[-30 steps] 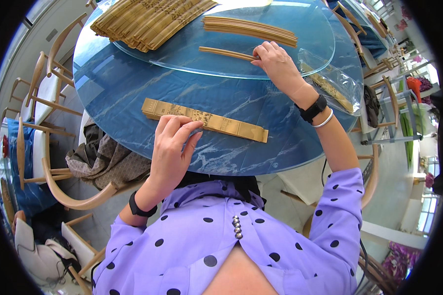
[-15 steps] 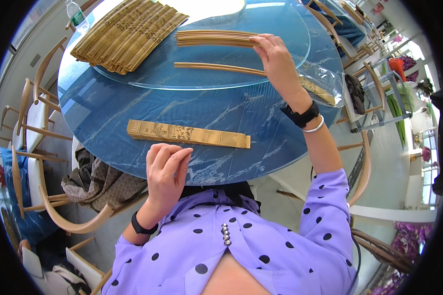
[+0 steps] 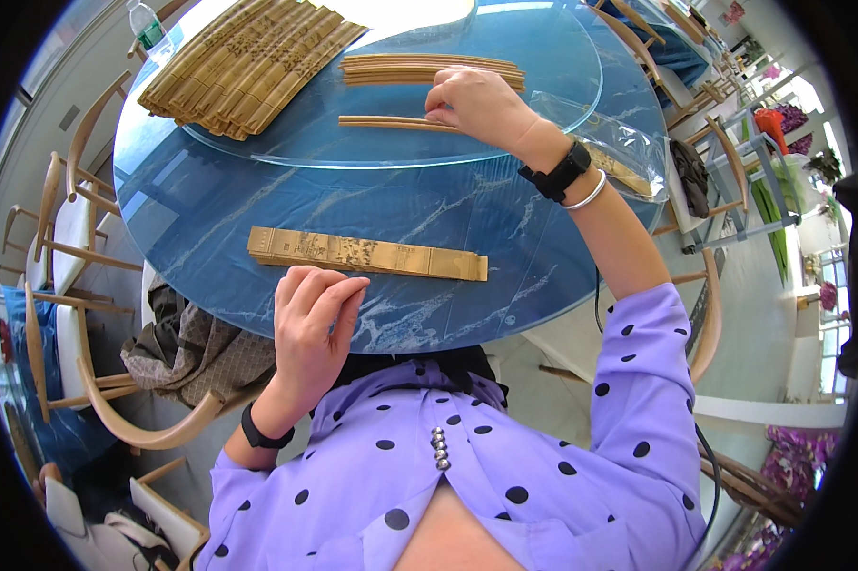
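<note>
My right hand point(image 3: 481, 107) is closed, its fingertips on a pair of wooden chopsticks point(image 3: 381, 122) lying on the glass turntable; the hand covers their right part. Just beyond it lies a row of loose chopsticks point(image 3: 381, 72), side by side. Near the table's front edge, a short stack of flat gold paper sleeves point(image 3: 367, 253) with dark print lies crosswise. Close below these sleeves hovers my left hand point(image 3: 313, 319), thumb and fingertips pressed together, with nothing visible between them. A large pile of gold-sleeved chopsticks point(image 3: 248, 71) lies at the far left.
A clear plastic bag point(image 3: 629, 157) with something gold in it lies at the table's right. A plastic bottle point(image 3: 146, 27) stands at the far left. Wooden chairs point(image 3: 72, 224) surround the round blue marbled table point(image 3: 200, 224); a patterned jacket point(image 3: 196, 357) hangs on one.
My right hand has moved left and nearer, off the end of the chopstick row and onto the separate pair. My left hand has barely shifted.
</note>
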Available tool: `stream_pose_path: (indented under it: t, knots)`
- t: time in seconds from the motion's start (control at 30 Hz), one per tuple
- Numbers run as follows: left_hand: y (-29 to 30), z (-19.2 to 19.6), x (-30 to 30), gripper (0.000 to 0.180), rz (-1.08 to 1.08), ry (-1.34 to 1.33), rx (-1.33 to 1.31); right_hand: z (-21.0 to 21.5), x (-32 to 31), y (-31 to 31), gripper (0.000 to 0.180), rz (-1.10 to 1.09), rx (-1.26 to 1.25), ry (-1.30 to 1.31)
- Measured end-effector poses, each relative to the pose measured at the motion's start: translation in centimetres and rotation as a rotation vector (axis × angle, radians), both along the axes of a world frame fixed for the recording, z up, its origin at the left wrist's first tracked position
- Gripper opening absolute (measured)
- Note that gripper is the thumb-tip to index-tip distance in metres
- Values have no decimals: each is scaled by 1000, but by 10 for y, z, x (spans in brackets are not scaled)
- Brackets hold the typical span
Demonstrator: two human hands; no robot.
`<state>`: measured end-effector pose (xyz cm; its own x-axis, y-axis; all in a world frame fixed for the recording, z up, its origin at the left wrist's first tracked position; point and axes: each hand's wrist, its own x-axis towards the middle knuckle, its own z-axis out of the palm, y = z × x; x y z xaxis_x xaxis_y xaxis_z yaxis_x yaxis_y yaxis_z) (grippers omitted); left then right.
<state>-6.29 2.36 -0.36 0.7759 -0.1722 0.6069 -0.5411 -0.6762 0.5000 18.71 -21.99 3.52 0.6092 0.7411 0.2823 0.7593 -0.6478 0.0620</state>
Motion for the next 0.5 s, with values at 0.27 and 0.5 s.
stream_pose_path:
  t: [0.27, 0.5]
  knots:
    - [27, 44, 38, 12, -69, 30, 32, -12, 3, 13, 13, -16, -121, -25]
    - [22, 56, 82, 22, -121, 174, 16, 38, 3, -14, 18, -208, 107, -280]
